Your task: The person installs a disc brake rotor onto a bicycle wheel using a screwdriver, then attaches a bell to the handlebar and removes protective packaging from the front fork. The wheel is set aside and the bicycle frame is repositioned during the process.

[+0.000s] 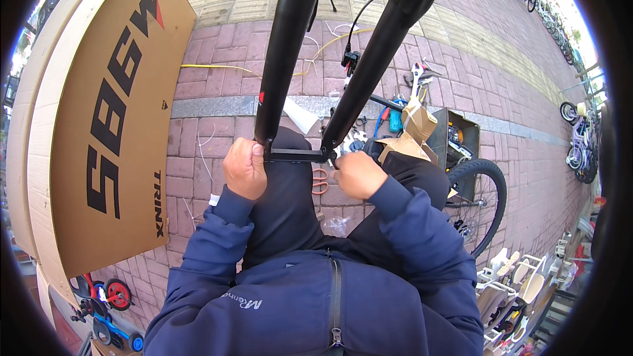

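Observation:
A black bicycle fork (283, 59) comes down toward my lap from the top of the head view, its two legs spread apart. Between its ends runs a short black crossbar (295, 155). My left hand (244, 169) is closed at the lower end of the left leg, thumb on top. On the other side, my right hand (359, 175) is closed with its fingertips against the right leg's end. What it pinches there is hidden by the fingers. A black cable with a small black brake caliper (351, 59) hangs near the right leg.
A large cardboard box (125, 125) stands close on the left. Beyond my right knee are a toolbox (461, 125) with tools, torn cardboard (405, 138) and a bicycle wheel (491, 191). A white cone-shaped piece (300, 117) lies beyond my knees. Parked bikes (579, 142) line the right.

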`<control>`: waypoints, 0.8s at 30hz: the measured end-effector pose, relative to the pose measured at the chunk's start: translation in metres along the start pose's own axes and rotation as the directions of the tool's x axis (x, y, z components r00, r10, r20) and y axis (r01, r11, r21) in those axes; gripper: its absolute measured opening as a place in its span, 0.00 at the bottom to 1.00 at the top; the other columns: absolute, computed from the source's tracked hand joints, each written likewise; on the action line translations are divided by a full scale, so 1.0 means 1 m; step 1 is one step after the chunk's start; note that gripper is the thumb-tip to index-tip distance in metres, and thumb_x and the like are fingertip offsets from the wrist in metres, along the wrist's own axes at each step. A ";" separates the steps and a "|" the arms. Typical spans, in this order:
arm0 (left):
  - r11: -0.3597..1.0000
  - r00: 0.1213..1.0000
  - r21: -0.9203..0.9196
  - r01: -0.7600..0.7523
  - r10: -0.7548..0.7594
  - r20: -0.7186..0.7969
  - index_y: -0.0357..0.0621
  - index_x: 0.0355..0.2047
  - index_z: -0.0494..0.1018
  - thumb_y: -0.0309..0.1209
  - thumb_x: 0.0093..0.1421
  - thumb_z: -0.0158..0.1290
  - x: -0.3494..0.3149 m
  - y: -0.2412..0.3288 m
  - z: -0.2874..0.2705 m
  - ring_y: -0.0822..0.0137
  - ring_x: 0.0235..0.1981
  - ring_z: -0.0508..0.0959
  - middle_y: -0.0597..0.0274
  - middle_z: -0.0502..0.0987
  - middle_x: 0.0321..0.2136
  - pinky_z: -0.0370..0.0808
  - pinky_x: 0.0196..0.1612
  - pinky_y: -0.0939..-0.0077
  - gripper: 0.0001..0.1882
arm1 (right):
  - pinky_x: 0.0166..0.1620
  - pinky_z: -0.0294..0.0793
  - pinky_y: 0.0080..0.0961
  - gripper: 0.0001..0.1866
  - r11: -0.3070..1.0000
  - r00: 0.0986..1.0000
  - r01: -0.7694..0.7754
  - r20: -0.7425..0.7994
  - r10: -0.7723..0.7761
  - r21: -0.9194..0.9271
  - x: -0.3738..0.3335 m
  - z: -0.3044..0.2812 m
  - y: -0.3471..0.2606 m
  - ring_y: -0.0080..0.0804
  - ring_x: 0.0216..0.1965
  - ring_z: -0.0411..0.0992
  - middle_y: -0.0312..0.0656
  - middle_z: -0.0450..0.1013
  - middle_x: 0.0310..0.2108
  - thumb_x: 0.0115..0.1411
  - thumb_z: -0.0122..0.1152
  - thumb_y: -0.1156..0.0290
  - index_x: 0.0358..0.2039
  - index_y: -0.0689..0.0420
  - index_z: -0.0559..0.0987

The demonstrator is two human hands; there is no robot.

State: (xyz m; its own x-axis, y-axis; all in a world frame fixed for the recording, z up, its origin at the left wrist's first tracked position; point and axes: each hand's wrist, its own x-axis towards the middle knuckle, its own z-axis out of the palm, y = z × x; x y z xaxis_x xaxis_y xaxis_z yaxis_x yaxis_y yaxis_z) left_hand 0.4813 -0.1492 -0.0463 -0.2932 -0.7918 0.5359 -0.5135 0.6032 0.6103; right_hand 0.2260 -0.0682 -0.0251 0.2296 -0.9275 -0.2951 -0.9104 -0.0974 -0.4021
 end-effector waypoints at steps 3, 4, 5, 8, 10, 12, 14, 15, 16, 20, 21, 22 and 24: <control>1.000 1.000 0.014 -0.007 0.007 0.006 0.40 0.30 0.72 0.30 0.71 0.49 0.001 0.001 -0.001 0.45 0.27 0.74 0.51 0.70 0.25 0.70 0.30 0.56 0.11 | 0.40 0.79 0.50 0.11 0.972 0.969 -0.101 -0.199 0.144 0.214 0.029 -0.008 0.010 0.59 0.34 0.79 0.60 0.78 0.28 0.57 0.62 0.68 0.31 0.64 0.83; 1.000 1.000 0.018 -0.006 0.006 0.009 0.40 0.30 0.72 0.30 0.71 0.49 0.000 0.001 -0.001 0.45 0.27 0.73 0.51 0.70 0.25 0.70 0.30 0.56 0.11 | 0.39 0.80 0.49 0.10 0.963 0.951 -0.168 -0.223 0.215 0.212 0.031 -0.015 0.011 0.57 0.34 0.80 0.59 0.79 0.28 0.56 0.61 0.69 0.31 0.63 0.84; 1.000 1.000 0.010 -0.005 0.004 0.007 0.40 0.30 0.72 0.30 0.71 0.49 0.000 0.001 -0.001 0.45 0.26 0.73 0.51 0.70 0.25 0.70 0.30 0.56 0.11 | 0.38 0.80 0.48 0.09 0.977 0.949 -0.179 -0.242 0.202 0.113 0.025 -0.023 0.013 0.56 0.33 0.80 0.57 0.79 0.27 0.56 0.60 0.70 0.32 0.61 0.85; 1.000 1.000 -0.002 0.003 -0.003 -0.014 0.40 0.30 0.71 0.30 0.71 0.49 -0.001 0.000 0.000 0.45 0.26 0.73 0.51 0.70 0.25 0.70 0.30 0.56 0.11 | 0.39 0.79 0.51 0.10 0.987 0.954 -0.149 -0.272 0.129 -0.053 -0.017 -0.031 0.004 0.57 0.31 0.79 0.56 0.79 0.26 0.58 0.63 0.67 0.34 0.60 0.83; 1.000 1.000 -0.006 0.003 -0.003 -0.018 0.40 0.30 0.72 0.30 0.71 0.49 -0.001 -0.002 0.001 0.45 0.26 0.73 0.51 0.70 0.25 0.70 0.30 0.55 0.11 | 0.40 0.78 0.52 0.14 0.991 0.989 -0.132 -0.078 0.129 -0.033 -0.026 -0.019 -0.004 0.61 0.32 0.79 0.58 0.78 0.27 0.61 0.62 0.62 0.33 0.63 0.82; 1.000 1.000 -0.016 -0.004 0.004 -0.016 0.40 0.30 0.71 0.30 0.71 0.49 -0.001 -0.002 0.002 0.45 0.26 0.73 0.51 0.70 0.25 0.70 0.30 0.56 0.11 | 0.41 0.78 0.52 0.16 0.998 0.997 -0.069 0.032 0.069 0.007 -0.011 -0.005 -0.004 0.62 0.34 0.79 0.60 0.77 0.27 0.62 0.60 0.62 0.32 0.65 0.82; 1.000 1.000 -0.013 -0.011 0.011 -0.011 0.40 0.30 0.71 0.30 0.71 0.49 0.000 -0.002 0.002 0.45 0.26 0.73 0.51 0.69 0.25 0.70 0.30 0.55 0.11 | 0.43 0.80 0.51 0.12 0.967 0.978 -0.188 -0.057 0.200 0.171 0.016 0.001 0.002 0.60 0.37 0.80 0.60 0.80 0.31 0.57 0.60 0.68 0.31 0.64 0.84; 1.000 1.000 -0.009 -0.018 0.017 -0.010 0.40 0.30 0.71 0.30 0.71 0.49 0.000 -0.001 0.001 0.45 0.26 0.73 0.51 0.69 0.25 0.70 0.30 0.55 0.11 | 0.43 0.80 0.51 0.11 0.972 0.979 -0.133 -0.129 0.160 0.195 0.027 -0.003 0.008 0.59 0.37 0.80 0.60 0.79 0.30 0.56 0.61 0.68 0.33 0.63 0.85; 1.000 1.000 -0.008 -0.023 0.022 -0.008 0.40 0.30 0.71 0.30 0.71 0.49 0.000 -0.001 0.001 0.45 0.26 0.73 0.51 0.69 0.25 0.70 0.30 0.55 0.11 | 0.43 0.80 0.50 0.11 0.959 0.968 -0.202 -0.109 0.227 0.199 0.033 -0.009 0.012 0.59 0.36 0.80 0.60 0.79 0.30 0.54 0.62 0.69 0.34 0.62 0.85; 1.000 1.000 -0.019 -0.007 0.006 -0.021 0.40 0.30 0.71 0.30 0.71 0.49 0.001 -0.003 0.002 0.45 0.26 0.73 0.51 0.69 0.24 0.70 0.30 0.55 0.11 | 0.36 0.78 0.48 0.11 0.979 0.908 -0.204 -0.377 0.180 -0.026 -0.006 -0.032 0.015 0.54 0.31 0.80 0.54 0.79 0.26 0.52 0.67 0.67 0.34 0.59 0.84; 1.000 1.000 -0.012 -0.002 0.002 -0.015 0.40 0.30 0.71 0.30 0.71 0.48 0.000 -0.003 0.001 0.45 0.26 0.73 0.51 0.69 0.24 0.70 0.30 0.55 0.11 | 0.35 0.78 0.47 0.10 0.979 0.921 -0.196 -0.352 0.164 -0.056 -0.019 -0.030 0.011 0.52 0.31 0.80 0.53 0.79 0.25 0.51 0.69 0.65 0.32 0.57 0.83; 1.000 1.000 -0.009 0.002 -0.002 -0.014 0.40 0.30 0.71 0.30 0.71 0.48 -0.001 -0.003 0.001 0.46 0.26 0.73 0.51 0.69 0.24 0.70 0.30 0.56 0.11 | 0.38 0.78 0.50 0.13 0.974 0.946 -0.221 -0.254 0.201 -0.051 -0.028 -0.025 0.008 0.56 0.32 0.79 0.55 0.79 0.26 0.55 0.67 0.62 0.32 0.60 0.83; 1.000 1.000 -0.030 0.008 -0.008 -0.013 0.40 0.30 0.71 0.30 0.71 0.48 -0.001 -0.004 0.002 0.45 0.26 0.73 0.51 0.69 0.24 0.70 0.30 0.55 0.11 | 0.40 0.76 0.53 0.17 0.985 0.984 -0.165 -0.057 0.168 0.055 -0.027 -0.008 0.002 0.60 0.33 0.78 0.57 0.78 0.27 0.60 0.63 0.60 0.30 0.65 0.82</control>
State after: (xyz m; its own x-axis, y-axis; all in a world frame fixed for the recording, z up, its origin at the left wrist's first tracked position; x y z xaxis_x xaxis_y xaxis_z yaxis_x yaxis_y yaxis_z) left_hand 0.4821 -0.1505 -0.0501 -0.2788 -0.7953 0.5383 -0.4911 0.5998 0.6317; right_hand 0.2151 -0.0464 -0.0107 0.0538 -0.9496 -0.3087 -0.9153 0.0767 -0.3953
